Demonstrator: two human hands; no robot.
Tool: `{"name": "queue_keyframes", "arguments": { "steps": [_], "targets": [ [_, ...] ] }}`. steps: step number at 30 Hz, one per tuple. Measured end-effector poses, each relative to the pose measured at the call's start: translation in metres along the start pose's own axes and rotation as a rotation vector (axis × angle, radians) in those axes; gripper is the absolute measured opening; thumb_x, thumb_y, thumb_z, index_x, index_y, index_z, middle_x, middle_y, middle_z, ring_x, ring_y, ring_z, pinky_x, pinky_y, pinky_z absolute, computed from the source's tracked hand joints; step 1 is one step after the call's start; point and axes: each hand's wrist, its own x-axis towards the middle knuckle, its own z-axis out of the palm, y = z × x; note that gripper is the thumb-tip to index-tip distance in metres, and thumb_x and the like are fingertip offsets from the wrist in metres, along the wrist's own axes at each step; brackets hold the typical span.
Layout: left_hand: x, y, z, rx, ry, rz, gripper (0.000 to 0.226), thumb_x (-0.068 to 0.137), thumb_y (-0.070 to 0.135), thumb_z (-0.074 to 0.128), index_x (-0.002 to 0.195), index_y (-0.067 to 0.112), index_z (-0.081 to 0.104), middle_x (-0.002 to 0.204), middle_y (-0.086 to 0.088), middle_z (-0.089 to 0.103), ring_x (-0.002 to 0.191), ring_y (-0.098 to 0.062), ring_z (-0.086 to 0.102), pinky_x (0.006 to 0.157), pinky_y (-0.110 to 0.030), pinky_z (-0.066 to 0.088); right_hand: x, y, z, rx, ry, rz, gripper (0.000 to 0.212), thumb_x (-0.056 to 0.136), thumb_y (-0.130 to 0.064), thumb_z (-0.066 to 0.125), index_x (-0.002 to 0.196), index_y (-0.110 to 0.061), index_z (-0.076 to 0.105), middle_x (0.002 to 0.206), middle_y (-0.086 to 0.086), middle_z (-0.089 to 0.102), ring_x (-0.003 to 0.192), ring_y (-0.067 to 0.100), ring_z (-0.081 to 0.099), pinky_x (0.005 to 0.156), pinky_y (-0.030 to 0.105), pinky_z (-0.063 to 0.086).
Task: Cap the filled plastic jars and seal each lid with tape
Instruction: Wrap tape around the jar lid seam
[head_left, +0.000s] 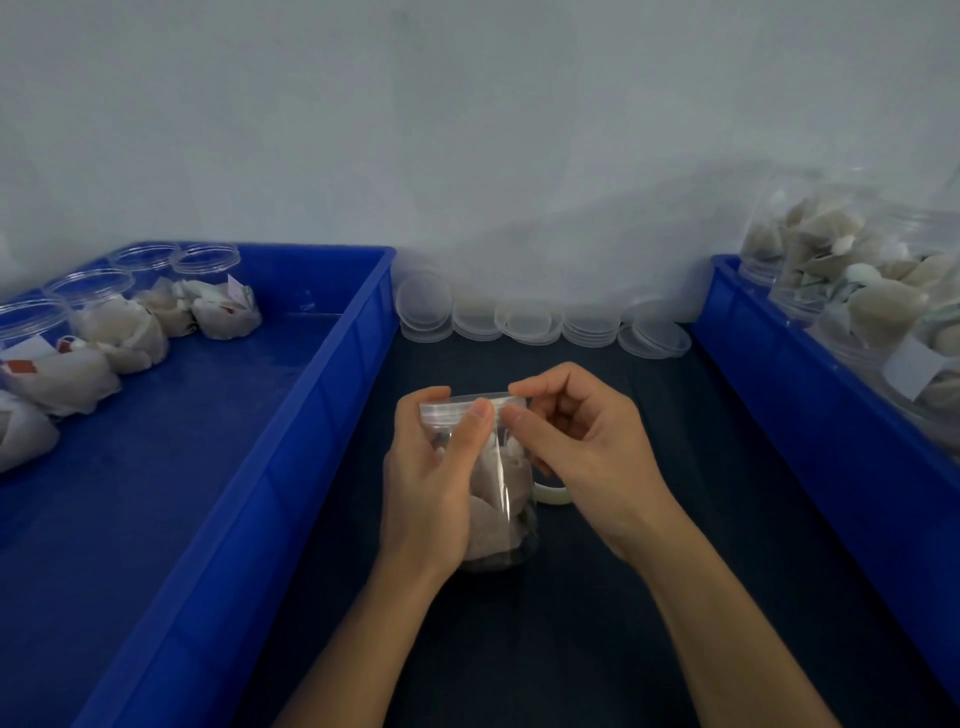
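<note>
Two blue bins (332, 395) (779, 353), dark tabletop (597, 623), pale wall (467, 130)

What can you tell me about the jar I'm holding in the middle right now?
The jar is clear plastic, upright on the dark table surface between two blue bins, filled with pale paper-wrapped packets. A clear lid sits on top. The left hand grips its side, thumb pressing near the lid rim. The right hand pinches at the lid edge, where a transparent tape strip runs down the wall.

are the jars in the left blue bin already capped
No, the jars in the left blue bin stand open-mouthed, while spare lids sit stacked by the wall.
</note>
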Motion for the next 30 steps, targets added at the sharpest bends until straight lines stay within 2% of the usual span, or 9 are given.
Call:
{"name": "queue_keyframes", "arguments": {
  "steps": [2,6,10,15,19,21,25,30],
  "targets": [
    [0.0003,-0.0007,-0.0012,0.008,-0.010,-0.006,0.060,0.080,0.071,0.063,0.127,0.034,0.056,0.109,0.017,0.074,0.098,-0.010,0.076,0.077,-0.028,0.059,0.0000,0.0002,-0.0005,-0.006,-0.011,-0.008,0.012,0.093,-0.006,0.078,0.099,-0.015,0.073,0.077,0.004,0.068,0.067,0.012,0.061,0.061,0.021,0.050],
    [0.0023,-0.0013,-0.0039,0.013,-0.030,-0.028,0.064,0.077,0.072,0.063,0.128,0.035,0.056,0.109,0.017,0.073,0.098,-0.011,0.076,0.074,-0.027,0.061,-0.0004,0.0005,-0.0028,-0.038,-0.030,-0.026,0.012,0.095,-0.007,0.076,0.101,-0.016,0.073,0.081,0.011,0.069,0.068,0.013,0.062,0.062,0.022,0.050],
    [0.0027,-0.0027,-0.0060,-0.024,-0.059,-0.027,0.064,0.079,0.065,0.064,0.131,0.029,0.056,0.111,0.012,0.074,0.100,-0.015,0.076,0.076,-0.022,0.060,-0.0003,0.0016,-0.0040,-0.030,-0.029,-0.037,0.016,0.094,-0.004,0.076,0.104,-0.016,0.074,0.082,0.012,0.070,0.070,0.014,0.063,0.064,0.023,0.052],
    [0.0028,-0.0040,-0.0088,-0.039,-0.074,-0.021,0.063,0.079,0.061,0.061,0.131,0.026,0.056,0.108,0.009,0.076,0.097,-0.017,0.077,0.076,-0.025,0.061,0.0001,0.0034,-0.0003,-0.086,-0.043,-0.078,0.018,0.094,-0.004,0.076,0.104,-0.018,0.072,0.079,0.000,0.069,0.071,0.013,0.065,0.066,0.024,0.055],
    [0.0028,-0.0045,-0.0083,-0.032,-0.083,-0.012,0.061,0.079,0.060,0.060,0.131,0.028,0.057,0.109,0.012,0.075,0.098,-0.014,0.076,0.078,-0.022,0.060,-0.0011,0.0046,0.0000,-0.041,-0.027,-0.068,0.015,0.093,-0.006,0.076,0.098,-0.019,0.071,0.080,0.008,0.068,0.071,0.015,0.063,0.064,0.023,0.053],
    [0.0030,-0.0043,-0.0073,-0.037,-0.086,-0.018,0.060,0.079,0.060,0.060,0.130,0.028,0.057,0.109,0.012,0.075,0.098,-0.015,0.076,0.076,-0.022,0.060,-0.0009,0.0041,0.0004,-0.066,-0.024,-0.076,0.014,0.093,-0.006,0.076,0.097,-0.018,0.070,0.080,0.006,0.069,0.071,0.014,0.064,0.065,0.023,0.053],
    [0.0026,-0.0033,-0.0091,-0.042,-0.060,-0.029,0.061,0.077,0.062,0.060,0.129,0.030,0.059,0.109,0.006,0.076,0.098,-0.019,0.077,0.073,-0.029,0.062,-0.0016,0.0014,0.0021,-0.096,-0.029,-0.078,0.014,0.093,-0.008,0.075,0.098,-0.019,0.069,0.081,0.001,0.069,0.073,0.012,0.064,0.067,0.024,0.055],
    [0.0035,-0.0066,-0.0084,0.015,-0.041,-0.016,0.034,0.087,0.055,0.053,0.119,0.048,0.064,0.113,0.013,0.074,0.098,-0.015,0.076,0.078,-0.038,0.058,-0.0033,0.0002,-0.0002,-0.099,-0.050,-0.026,0.013,0.094,-0.014,0.073,0.098,-0.026,0.067,0.087,0.000,0.070,0.076,0.010,0.066,0.068,0.026,0.057]
  ]
}}
